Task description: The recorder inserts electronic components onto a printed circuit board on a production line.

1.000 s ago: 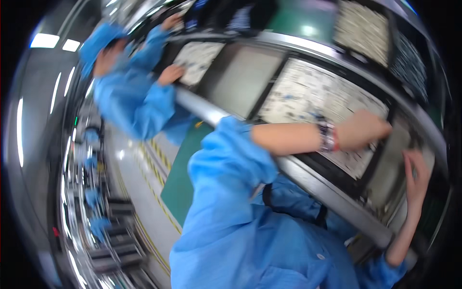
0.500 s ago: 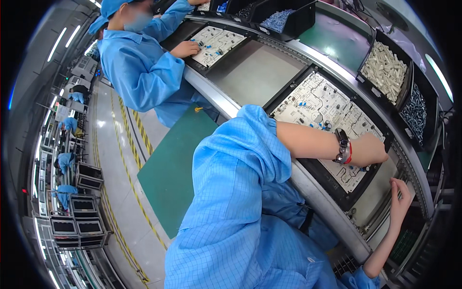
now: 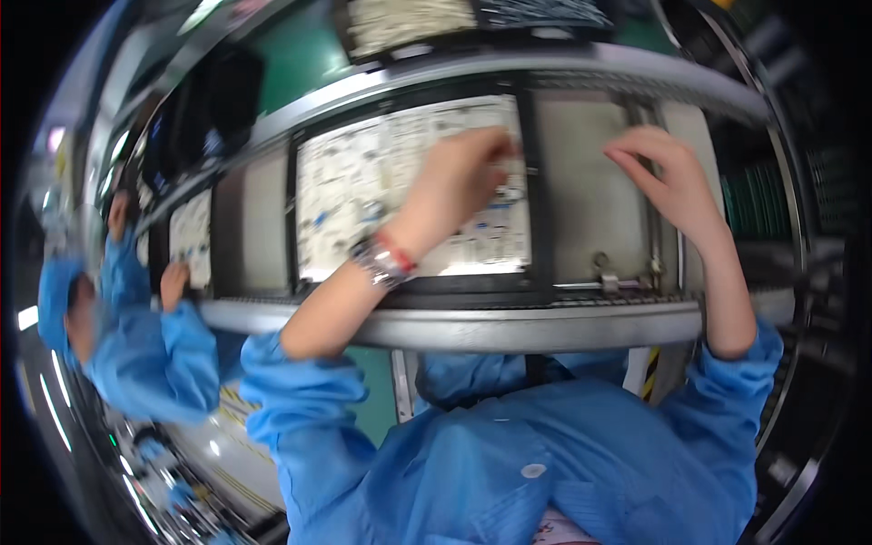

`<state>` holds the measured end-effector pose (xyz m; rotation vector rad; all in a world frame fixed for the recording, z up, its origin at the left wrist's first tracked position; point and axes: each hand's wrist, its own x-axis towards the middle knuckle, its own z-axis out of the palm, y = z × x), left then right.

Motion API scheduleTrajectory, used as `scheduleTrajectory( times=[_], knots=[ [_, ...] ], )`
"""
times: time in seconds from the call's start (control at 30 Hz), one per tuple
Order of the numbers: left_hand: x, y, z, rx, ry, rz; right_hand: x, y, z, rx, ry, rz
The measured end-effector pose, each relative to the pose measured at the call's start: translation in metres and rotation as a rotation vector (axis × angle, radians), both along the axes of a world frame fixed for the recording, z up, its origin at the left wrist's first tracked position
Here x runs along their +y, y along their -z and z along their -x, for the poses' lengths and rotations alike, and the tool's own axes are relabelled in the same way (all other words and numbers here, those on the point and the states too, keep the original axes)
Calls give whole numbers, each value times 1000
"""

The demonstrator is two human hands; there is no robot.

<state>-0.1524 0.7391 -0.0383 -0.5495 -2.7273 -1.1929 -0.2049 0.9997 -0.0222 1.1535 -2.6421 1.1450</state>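
My left hand (image 3: 454,189), with a watch and a red band at the wrist, is over the right part of a pale circuit board (image 3: 350,173). Its fingers are curled in, and blur hides whatever they may hold. The board lies in a black frame (image 3: 540,209) and carries small dark and blue components. Right of that frame, my right hand (image 3: 672,173) hovers above the grey metal surface (image 3: 581,195) of the line, thumb and fingertips drawn together in a pinch. Anything between those tips is too small to make out.
Beyond the far rail (image 3: 409,73) stand a bin of pale parts (image 3: 409,23) and a bin of bluish metallic parts (image 3: 545,13). The near metal rail (image 3: 454,329) runs before my body. At the left, a co-worker (image 3: 136,336) in blue reaches toward another board (image 3: 191,238).
My view has swung toward the right and levelled over the line. My left hand is now farther in over the board, away from its right edge. My right hand's fingers have drawn together.
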Motion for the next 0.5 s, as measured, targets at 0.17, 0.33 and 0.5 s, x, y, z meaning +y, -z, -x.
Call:
scheduleTrajectory(
  times=[0.17,0.33,0.5],
  knots=[
    [17,-2,7,-23,-35,124,22,11,0,73,4,14],
    [16,0,13,-75,-43,150,22,17,-1,89,-17,63],
    [17,-3,13,-38,-62,203,17,9,1,134,-92,106]
  ],
)
